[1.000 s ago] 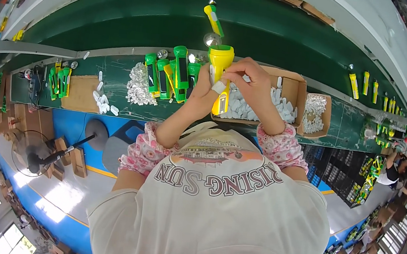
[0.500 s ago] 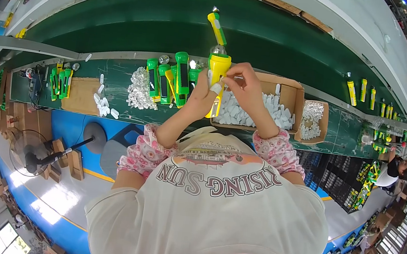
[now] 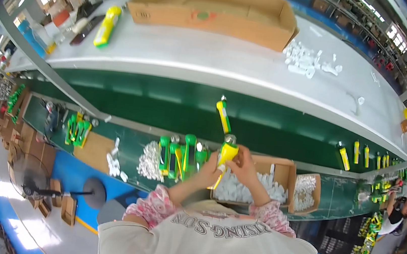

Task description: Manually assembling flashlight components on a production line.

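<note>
Held torch (image 3: 229, 152): yel. plastic, smooth, semi-gloss. Heaped pcs. (image 3: 150, 161): silvery, v. shiny; metal or metallised plastic, can't tell from where I stand. Lg. carton (image 3: 256, 31): cardbd., matt. Shelf top (image 3: 172, 47): pale, smooth, low sheen. Grn. strip (image 3: 166, 97) below: smooth, satin. Sleeves (image 3: 273, 218), shirt (image 3: 208, 252): matt cloth, soft folds. Floor (image 3: 38, 228): glossy, bright glare.

This is a factory (boxed parts (image 3: 273, 191), workbench (image 3: 341, 188))

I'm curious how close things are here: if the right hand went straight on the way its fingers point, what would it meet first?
Most likely the yellow flashlight: the right hand looks to be touching it or nearly so, though depth is hard to judge.
</note>
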